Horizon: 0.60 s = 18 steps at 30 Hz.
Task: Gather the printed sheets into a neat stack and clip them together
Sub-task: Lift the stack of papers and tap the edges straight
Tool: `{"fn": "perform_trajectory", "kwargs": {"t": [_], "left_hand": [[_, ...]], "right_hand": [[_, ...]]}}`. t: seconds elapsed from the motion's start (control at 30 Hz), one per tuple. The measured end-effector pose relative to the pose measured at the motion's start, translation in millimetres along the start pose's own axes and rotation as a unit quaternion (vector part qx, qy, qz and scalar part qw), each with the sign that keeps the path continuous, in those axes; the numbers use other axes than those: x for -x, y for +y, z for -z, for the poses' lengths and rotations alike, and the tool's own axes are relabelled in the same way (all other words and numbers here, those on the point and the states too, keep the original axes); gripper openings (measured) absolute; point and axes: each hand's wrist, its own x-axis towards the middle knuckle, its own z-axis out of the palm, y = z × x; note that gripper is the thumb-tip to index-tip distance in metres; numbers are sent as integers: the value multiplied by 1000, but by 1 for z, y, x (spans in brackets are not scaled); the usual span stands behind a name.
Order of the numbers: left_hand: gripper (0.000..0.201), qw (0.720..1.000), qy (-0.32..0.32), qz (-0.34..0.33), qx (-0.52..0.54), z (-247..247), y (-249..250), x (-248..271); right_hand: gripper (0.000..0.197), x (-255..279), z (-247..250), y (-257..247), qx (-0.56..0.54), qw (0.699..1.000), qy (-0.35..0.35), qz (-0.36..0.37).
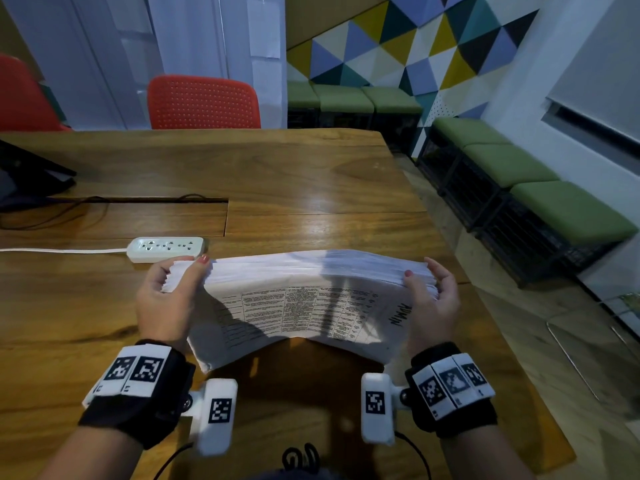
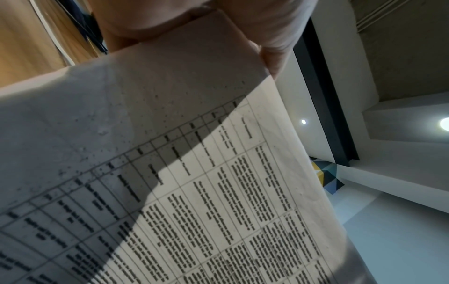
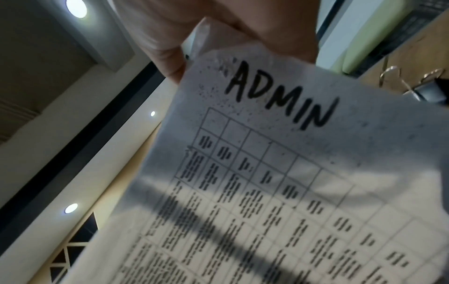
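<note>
From the head view both the left hand and right hand grasp the sheets above the table, gathered (edges uneven), while the right wrist view shows a binder clip unused.

We see a thick stack of sheets of matt white paper, printed in black, its top page speckled with toner dots. The table beneath is glossy varnished wood with strong grain. Near its left edge lies a power strip of smooth white plastic. In the right wrist view a binder clip shows black metal with shiny wire handles. The wristbands look like black cloth carrying hard white plastic blocks.
</note>
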Motion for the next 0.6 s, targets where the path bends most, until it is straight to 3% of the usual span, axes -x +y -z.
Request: {"fn": "perform_trajectory", "kwargs": {"t": [0.1, 0.17, 0.23, 0.4, 0.6], "left_hand": [[19, 1000, 6, -4, -5, 0, 0, -1], [9, 1000, 10, -2, -8, -2, 0, -1], [11, 1000, 14, -1, -4, -4, 1, -2], [12, 1000, 4, 10, -16, -4, -1, -3], [13, 999, 7, 24, -32, -4, -4, -6]], "right_hand": [[36, -2, 4, 0, -20, 1000, 0, 4], [20, -7, 5, 0, -26, 999, 8, -28], [5, -11, 3, 1, -23, 996, 0, -81], [18, -11, -1, -1, -15, 994, -21, -108], [18, -10, -5, -2, -24, 996, -24, -82]]}}
